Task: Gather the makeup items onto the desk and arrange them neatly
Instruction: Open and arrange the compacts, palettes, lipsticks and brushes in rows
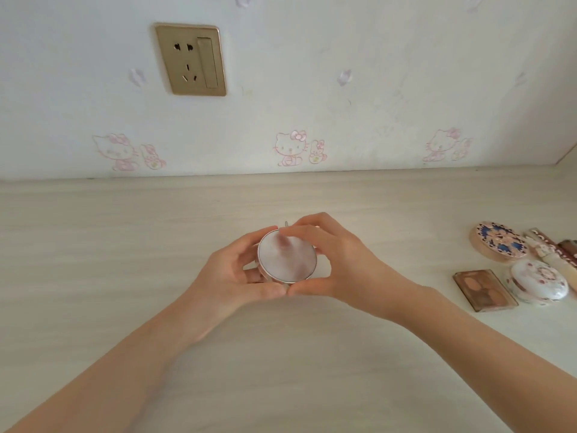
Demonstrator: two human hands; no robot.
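Note:
A round compact with a pale mirrored lid (287,257) sits between both hands over the middle of the pale wooden desk (125,245). My left hand (240,273) curls round its left side, thumb at the front. My right hand (337,260) curls round its right side and far edge, and the two thumbs meet at the front. At the desk's right edge lie a round blue-and-pink flowered compact (499,242), a white flowered round compact (538,284), a small brown eyeshadow palette (484,290) and some slim patterned cases (552,245).
The desk runs up to a wall with cartoon-cat wallpaper (290,148). A gold wall socket with a switch (190,59) sits on the wall at the upper left. A side panel closes the desk at the far right (568,154).

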